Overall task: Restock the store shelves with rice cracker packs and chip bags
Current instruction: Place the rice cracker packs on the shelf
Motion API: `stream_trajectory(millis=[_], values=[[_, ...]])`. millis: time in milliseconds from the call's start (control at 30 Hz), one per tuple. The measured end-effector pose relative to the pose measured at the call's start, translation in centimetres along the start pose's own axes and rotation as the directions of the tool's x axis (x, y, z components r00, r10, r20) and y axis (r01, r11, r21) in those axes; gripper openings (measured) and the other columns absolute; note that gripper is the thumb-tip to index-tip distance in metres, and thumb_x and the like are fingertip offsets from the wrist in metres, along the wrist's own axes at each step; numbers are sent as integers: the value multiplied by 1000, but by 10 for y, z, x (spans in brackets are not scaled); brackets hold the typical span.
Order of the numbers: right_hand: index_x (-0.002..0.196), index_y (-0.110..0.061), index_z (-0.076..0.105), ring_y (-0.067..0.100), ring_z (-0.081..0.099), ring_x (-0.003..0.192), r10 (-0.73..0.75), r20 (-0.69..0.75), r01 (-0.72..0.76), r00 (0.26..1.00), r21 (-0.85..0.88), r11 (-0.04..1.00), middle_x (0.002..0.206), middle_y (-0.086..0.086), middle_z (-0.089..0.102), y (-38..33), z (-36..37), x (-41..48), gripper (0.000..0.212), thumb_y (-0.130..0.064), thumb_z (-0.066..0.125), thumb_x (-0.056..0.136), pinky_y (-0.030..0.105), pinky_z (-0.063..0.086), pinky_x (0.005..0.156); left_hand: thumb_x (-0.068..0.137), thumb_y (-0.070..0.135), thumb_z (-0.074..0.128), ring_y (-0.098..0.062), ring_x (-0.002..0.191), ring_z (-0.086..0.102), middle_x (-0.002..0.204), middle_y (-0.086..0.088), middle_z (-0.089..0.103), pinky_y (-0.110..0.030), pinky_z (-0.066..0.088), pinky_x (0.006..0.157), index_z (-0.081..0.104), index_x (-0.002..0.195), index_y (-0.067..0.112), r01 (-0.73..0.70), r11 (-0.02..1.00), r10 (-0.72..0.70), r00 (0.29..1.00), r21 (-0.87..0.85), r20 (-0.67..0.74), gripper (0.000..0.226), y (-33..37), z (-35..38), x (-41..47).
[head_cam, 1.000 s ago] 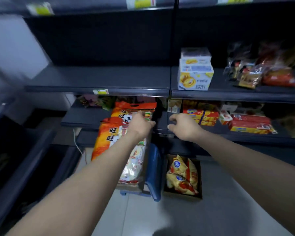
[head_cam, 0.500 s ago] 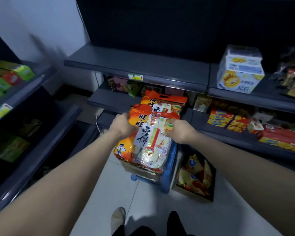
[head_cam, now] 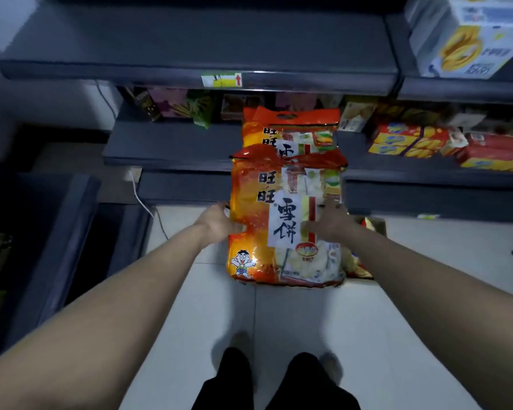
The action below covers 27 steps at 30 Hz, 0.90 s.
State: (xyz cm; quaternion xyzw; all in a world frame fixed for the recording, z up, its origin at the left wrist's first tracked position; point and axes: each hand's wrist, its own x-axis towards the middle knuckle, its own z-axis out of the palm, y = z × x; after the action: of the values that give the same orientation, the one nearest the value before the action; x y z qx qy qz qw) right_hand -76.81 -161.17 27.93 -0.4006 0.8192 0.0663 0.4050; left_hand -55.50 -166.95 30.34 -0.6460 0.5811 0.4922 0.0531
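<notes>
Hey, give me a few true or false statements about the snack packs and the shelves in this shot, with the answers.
1. The left hand and the right hand hold the large orange rice cracker pack by its two sides. True.
2. A second orange rice cracker pack shows just beyond the held one. True.
3. The white carton with yellow print lies on the floor. False: it stands on the upper right grey shelf.
4. The shelf-edge price tag bears a blue arrow. False: the arrow is red.
5. The red and yellow boxes lie left of the packs. False: they lie to the right.
</notes>
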Motion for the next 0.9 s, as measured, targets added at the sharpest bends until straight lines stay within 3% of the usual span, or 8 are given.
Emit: stream_trajectory(millis=[167, 300, 400, 500, 767, 900], values=[[149, -11, -20, 36, 3, 147, 138, -31, -132, 990, 158, 979, 159, 12, -13, 9, 18, 16, 114, -52, 64, 82, 49, 22, 116, 87, 15, 66, -27, 123, 52, 136, -10, 55, -27, 39, 85, 45, 135, 7, 29, 986, -1, 987, -164, 164, 54, 5, 9, 19], [146, -15, -28, 33, 2, 148, 161, -27, -150, 987, 243, 958, 158, 12, -21, 10, 18, 17, 125, -50, 70, 78, 46, 30, 111, 84, 12, 70, -27, 121, 55, 136, -9, 55, -37, 46, 94, 44, 135, 13, 56, 962, 10, 971, -269, 239, 57, 3, 17, 30], [143, -19, -33, 38, 27, 141, 161, 9, -149, 987, 438, 887, 158, 19, 12, 15, 20, 24, 134, -41, 79, 72, 47, 35, 107, 80, 11, 73, -20, 103, 59, 132, -8, 59, -28, 51, 69, 45, 135, 15, 72, 940, 12, 970, -334, 241, 62, 6, 16, 30], [143, -22, -33, 39, 39, 133, 175, -28, -132, 984, 546, 827, 153, 20, 28, 15, 23, 27, 143, -36, 86, 63, 51, 39, 106, 79, 11, 75, -19, 94, 58, 127, -9, 62, -30, 47, 70, 51, 131, 14, 23, 951, 42, 979, -309, 200, 57, 10, 15, 28], [148, -23, -22, 38, 34, 137, 30, -186, 82, 982, 565, 821, 158, 15, 17, -6, -26, -24, 133, -34, 83, 68, 51, 39, 106, 82, 15, 73, -27, 105, 58, 126, -10, 61, -34, 43, 79, 54, 126, 12, -69, 961, 91, 993, -269, 69, 49, 35, -23, -29], [151, -20, -14, 37, 37, 134, -91, -380, 286, 921, 497, 819, 156, 15, 20, -36, -76, -76, 124, -29, 82, 72, 43, 42, 101, 78, 10, 75, -24, 91, 59, 118, -11, 65, -33, 46, 78, 59, 119, 8, -175, 947, 162, 984, -270, -70, 44, 62, -67, -74]])
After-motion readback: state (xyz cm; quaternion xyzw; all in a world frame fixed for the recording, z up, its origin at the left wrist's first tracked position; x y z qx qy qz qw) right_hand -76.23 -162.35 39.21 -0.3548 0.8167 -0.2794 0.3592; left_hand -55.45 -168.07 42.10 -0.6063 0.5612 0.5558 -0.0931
